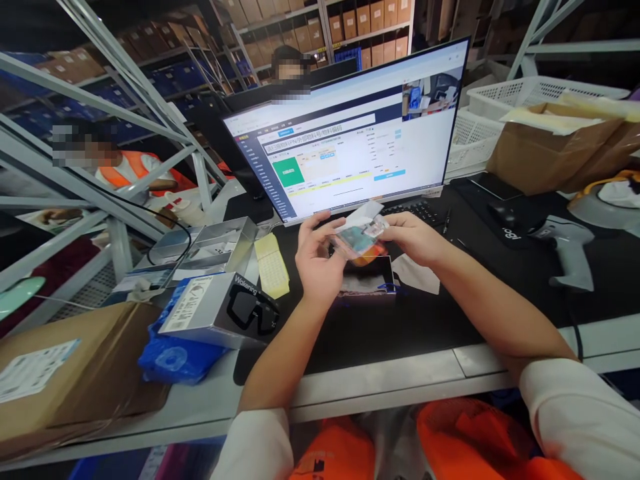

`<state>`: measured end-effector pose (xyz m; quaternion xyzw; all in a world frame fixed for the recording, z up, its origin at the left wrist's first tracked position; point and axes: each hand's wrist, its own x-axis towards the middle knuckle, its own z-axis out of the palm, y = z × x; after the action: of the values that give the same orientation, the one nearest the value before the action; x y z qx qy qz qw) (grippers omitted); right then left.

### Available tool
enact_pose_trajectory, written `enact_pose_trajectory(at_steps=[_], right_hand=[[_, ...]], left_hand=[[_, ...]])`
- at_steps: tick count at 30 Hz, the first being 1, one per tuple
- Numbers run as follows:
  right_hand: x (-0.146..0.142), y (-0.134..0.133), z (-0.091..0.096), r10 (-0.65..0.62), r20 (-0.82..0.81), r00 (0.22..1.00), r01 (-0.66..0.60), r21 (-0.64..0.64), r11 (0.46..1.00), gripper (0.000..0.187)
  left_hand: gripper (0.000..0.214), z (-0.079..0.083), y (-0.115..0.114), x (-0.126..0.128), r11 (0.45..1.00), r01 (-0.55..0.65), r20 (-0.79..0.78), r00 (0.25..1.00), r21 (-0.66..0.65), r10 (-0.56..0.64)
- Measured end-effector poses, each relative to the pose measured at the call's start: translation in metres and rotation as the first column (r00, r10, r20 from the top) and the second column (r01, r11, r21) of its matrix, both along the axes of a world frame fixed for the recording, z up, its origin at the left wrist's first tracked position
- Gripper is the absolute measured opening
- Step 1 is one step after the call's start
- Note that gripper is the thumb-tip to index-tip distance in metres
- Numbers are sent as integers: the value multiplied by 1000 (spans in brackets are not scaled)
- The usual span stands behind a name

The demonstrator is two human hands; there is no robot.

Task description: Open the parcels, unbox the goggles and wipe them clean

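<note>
My left hand and my right hand meet over the black desk mat, just in front of the monitor. Both pinch a small clear plastic packet with a greenish item inside and a white flap on top. The left fingers curl around its left edge, while the right fingers grip its right side. Under the packet lies a small dark open box with something orange showing at its top.
A grey boxed pair of goggles rests on a blue bag at left, beside a cardboard carton. A barcode scanner, keyboard, brown box and white baskets sit right. Two people work behind the shelving.
</note>
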<state>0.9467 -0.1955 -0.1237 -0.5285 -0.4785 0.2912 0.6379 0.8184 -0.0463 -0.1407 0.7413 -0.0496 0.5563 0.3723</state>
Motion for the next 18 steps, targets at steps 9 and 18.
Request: enact_pose_trajectory(at_steps=[9,18], right_hand=[[19,-19,13,-171,151,974,182,-65,981,31],[17,-18,8,2,577,816,218,-311,925,23]], left_hand=[[20,12,-2,-11,978,148,-262,959,147,-105],[29,10,-18,-17,935,254,-365,919,246,-153]])
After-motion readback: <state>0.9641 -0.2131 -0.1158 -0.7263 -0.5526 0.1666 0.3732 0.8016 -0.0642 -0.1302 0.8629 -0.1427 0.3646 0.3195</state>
